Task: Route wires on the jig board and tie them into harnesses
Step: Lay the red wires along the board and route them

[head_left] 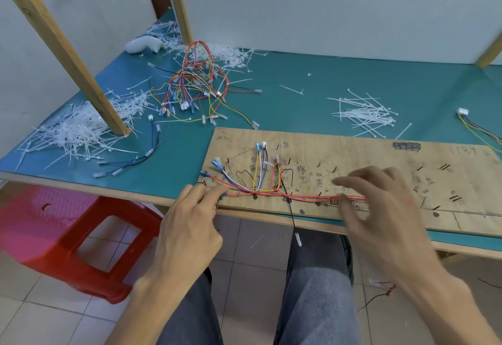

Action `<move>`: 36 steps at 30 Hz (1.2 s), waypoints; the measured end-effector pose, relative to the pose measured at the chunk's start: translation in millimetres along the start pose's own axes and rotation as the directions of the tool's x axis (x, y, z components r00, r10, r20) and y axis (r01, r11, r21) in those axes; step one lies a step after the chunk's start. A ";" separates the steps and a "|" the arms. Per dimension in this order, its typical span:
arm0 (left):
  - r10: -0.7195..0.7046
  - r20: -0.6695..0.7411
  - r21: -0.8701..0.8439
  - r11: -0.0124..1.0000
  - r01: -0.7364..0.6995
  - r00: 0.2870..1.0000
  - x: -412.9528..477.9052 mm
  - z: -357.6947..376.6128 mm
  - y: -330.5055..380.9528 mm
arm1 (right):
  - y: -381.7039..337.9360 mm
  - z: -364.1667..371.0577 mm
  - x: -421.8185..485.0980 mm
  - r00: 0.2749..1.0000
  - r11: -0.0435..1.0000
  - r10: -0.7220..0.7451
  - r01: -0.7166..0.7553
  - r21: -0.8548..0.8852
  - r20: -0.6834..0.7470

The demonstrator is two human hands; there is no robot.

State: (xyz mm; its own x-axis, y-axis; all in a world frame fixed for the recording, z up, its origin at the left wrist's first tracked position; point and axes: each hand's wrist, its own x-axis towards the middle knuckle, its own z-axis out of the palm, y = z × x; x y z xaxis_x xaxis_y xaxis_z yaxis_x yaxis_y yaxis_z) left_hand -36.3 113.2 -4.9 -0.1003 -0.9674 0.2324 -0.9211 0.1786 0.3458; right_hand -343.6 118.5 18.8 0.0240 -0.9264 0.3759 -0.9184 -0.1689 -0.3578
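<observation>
The wooden jig board (380,152) lies on the green table, marked with handwriting and black pegs. Red, yellow, white and blue wires (260,179) are routed over its left part, and a red wire bundle (307,197) runs along its near edge. My left hand (190,219) is at the board's left corner, its fingertips pinching the red wires' left end. My right hand (380,200) hovers blurred over the bundle further right, fingers spread and bent, the thumb touching the wires. A black wire (292,217) with a white connector hangs off the near edge.
A heap of finished harnesses (198,84) lies behind the board. White cable ties lie in piles at left (78,127) and right (364,115). Wooden posts (68,54) stand on the table. A red stool (81,238) is on the floor at left. Another harness (475,127) lies at far right.
</observation>
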 end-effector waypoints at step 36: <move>0.054 0.130 -0.021 0.998 -0.052 0.990 3.6 -5.1 -2.4 | -49.6 57.6 46.5 0.929 0.931 -0.315 0.263 0.254 0.193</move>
State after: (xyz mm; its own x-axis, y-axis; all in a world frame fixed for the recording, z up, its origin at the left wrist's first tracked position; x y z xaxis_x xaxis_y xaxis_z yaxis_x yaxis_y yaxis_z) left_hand -32.5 110.2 -0.2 -0.1981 -0.9714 0.1309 -0.9065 0.2324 0.3525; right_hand -274.2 64.4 4.8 0.3878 -0.8726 0.2969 -0.7484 -0.4861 -0.4513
